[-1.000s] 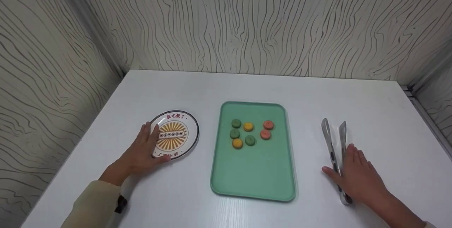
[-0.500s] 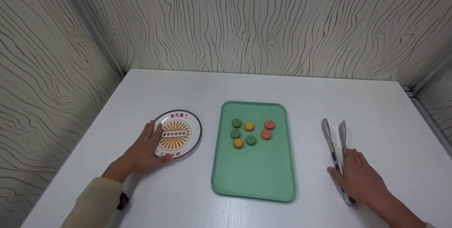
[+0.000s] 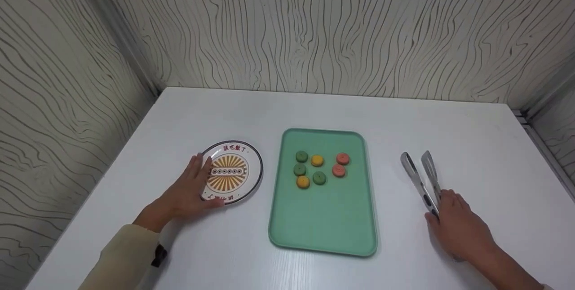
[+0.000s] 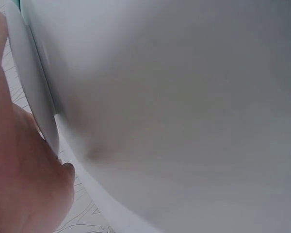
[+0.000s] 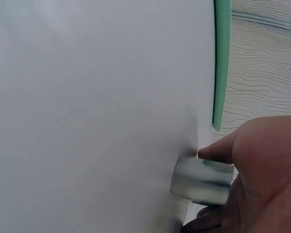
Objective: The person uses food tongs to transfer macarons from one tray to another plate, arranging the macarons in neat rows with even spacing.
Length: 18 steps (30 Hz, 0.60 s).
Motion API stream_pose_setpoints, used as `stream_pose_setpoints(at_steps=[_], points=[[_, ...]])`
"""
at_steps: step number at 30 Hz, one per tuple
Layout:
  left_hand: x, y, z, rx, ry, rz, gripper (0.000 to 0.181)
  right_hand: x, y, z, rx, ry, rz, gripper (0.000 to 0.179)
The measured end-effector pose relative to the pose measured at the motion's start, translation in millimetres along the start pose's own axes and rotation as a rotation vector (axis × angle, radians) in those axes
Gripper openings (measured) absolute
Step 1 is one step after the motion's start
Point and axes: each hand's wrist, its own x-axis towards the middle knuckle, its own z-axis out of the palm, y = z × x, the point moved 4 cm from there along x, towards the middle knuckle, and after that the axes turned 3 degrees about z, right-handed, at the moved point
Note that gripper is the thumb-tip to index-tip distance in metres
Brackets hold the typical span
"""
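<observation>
My left hand lies at the left side of a round white plate with a dark rim, a yellow ray pattern and red lettering. Its fingers are extended along the rim, and the thumb touches the near edge. In the left wrist view, the plate shows edge-on beside the hand. On the right, my right hand grips metal tongs near their hinged end, the two arms spread apart and pointing away. The right wrist view shows the blurred tongs end between thumb and fingers.
Between the hands, a green tray rests on the white table. Several small round macaron-like pieces sit on it: green, yellow and pink. Wood-patterned panels stand behind and at the sides.
The plate has slid a little to the right along with my left hand. My right hand has closed round the tongs, whose tips have swung left.
</observation>
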Motion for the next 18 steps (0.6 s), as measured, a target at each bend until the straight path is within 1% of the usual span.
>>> stream_pose_setpoints(at_steps=[5, 12, 18], points=[[-0.2, 0.9, -1.5, -0.004, -0.004, 0.001, 0.122, 0.5, 0.0, -1.9, 0.002, -0.007, 0.016, 0.064], [0.4, 0.7, -0.6, 0.001, 0.013, 0.011, 0.121, 0.8, 0.9, -4.8, 0.031, 0.002, 0.022, 0.061], [-0.6, 0.7, -0.3, -0.002, 0.016, 0.015, 0.119, 4.9, 6.3, -9.2, 0.097, 0.014, 0.057, 0.074]])
